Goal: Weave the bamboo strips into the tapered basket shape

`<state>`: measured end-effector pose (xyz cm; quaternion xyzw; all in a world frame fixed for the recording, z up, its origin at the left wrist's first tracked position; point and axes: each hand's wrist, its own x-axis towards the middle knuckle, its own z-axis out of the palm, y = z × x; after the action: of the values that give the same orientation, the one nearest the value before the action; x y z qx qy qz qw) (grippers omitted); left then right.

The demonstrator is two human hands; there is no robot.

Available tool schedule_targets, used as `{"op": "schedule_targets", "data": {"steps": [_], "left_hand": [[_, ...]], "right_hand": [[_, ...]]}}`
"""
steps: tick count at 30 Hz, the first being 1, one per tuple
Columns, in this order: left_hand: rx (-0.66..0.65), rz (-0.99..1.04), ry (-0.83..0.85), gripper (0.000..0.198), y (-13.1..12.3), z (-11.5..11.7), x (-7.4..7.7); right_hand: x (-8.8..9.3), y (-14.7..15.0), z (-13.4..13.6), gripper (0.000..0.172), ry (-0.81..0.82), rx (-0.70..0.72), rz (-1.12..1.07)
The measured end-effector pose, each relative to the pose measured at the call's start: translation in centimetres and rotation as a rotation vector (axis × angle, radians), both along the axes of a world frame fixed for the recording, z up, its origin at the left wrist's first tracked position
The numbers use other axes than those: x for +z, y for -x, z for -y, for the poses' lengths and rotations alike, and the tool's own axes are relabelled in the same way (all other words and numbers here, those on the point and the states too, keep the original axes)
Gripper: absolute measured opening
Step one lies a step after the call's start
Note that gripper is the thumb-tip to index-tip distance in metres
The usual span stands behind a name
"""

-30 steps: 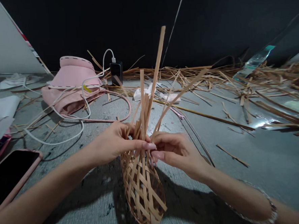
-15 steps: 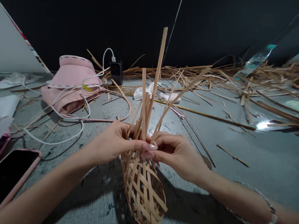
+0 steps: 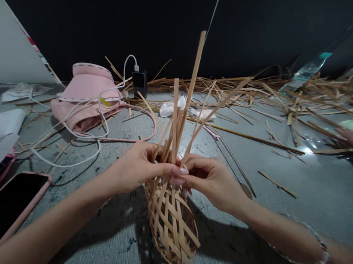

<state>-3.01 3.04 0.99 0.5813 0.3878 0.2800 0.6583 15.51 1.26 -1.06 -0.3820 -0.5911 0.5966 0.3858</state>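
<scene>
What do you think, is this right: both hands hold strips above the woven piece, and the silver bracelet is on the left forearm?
Not quite: the head view shows the silver bracelet on the right forearm, not the left. As you say, the left hand and the right hand hold strips above the woven piece.

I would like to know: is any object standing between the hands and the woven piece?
Nothing visible does: the left hand and right hand both touch strips at the top of the woven piece. The phone, white cable and pink hat lie off to the left.
</scene>
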Motion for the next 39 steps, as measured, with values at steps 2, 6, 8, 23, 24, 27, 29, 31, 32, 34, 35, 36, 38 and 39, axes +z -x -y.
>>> {"op": "schedule_targets", "data": {"steps": [2, 6, 8, 23, 24, 27, 29, 31, 32, 34, 35, 36, 38, 39], "left_hand": [[0.013, -0.012, -0.009, 0.007, 0.00, 0.04, -0.05], [0.003, -0.047, -0.063, 0.006, -0.01, 0.13, 0.03], [0.006, -0.087, -0.093, 0.009, 0.02, 0.18, 0.15], [0.013, -0.158, -0.111, 0.011, 0.18, 0.20, 0.27], [0.005, -0.154, -0.109, 0.011, 0.18, 0.19, 0.27], [-0.016, -0.148, -0.104, 0.014, 0.23, 0.16, 0.34], [-0.025, -0.149, -0.106, 0.015, 0.26, 0.15, 0.42], [-0.029, -0.147, -0.110, 0.014, 0.27, 0.15, 0.48], [-0.031, -0.147, -0.109, 0.013, 0.26, 0.15, 0.49], [-0.024, -0.148, -0.105, 0.012, 0.23, 0.14, 0.50], [-0.019, -0.151, -0.099, 0.011, 0.20, 0.13, 0.50], [-0.017, -0.153, -0.090, 0.010, 0.18, 0.11, 0.49], [-0.013, -0.146, -0.067, 0.010, 0.13, 0.09, 0.47], [-0.013, -0.139, -0.057, 0.009, 0.12, 0.09, 0.45]], "right_hand": [[0.05, 0.07, -0.01, 0.024, 0.007, -0.005, -0.013], [-0.01, 0.19, -0.03, 0.025, 0.021, -0.010, -0.025], [-0.10, 0.22, -0.06, 0.024, 0.038, 0.006, -0.029], [-0.18, 0.51, -0.12, 0.028, 0.093, -0.002, -0.046], [-0.16, 0.50, -0.11, 0.028, 0.095, -0.005, -0.046], [-0.15, 0.48, -0.08, 0.028, 0.103, -0.003, -0.055], [-0.17, 0.47, -0.06, 0.028, 0.102, -0.001, -0.057], [-0.19, 0.48, -0.03, 0.028, 0.095, -0.003, -0.058], [-0.19, 0.48, -0.01, 0.028, 0.090, -0.006, -0.059], [-0.16, 0.49, 0.02, 0.026, 0.083, -0.009, -0.058], [-0.13, 0.49, 0.03, 0.026, 0.081, -0.010, -0.057], [-0.09, 0.50, 0.04, 0.026, 0.077, -0.011, -0.051], [-0.02, 0.52, 0.06, 0.028, 0.058, -0.014, -0.032], [0.02, 0.52, 0.07, 0.028, 0.047, -0.016, -0.022]]}}
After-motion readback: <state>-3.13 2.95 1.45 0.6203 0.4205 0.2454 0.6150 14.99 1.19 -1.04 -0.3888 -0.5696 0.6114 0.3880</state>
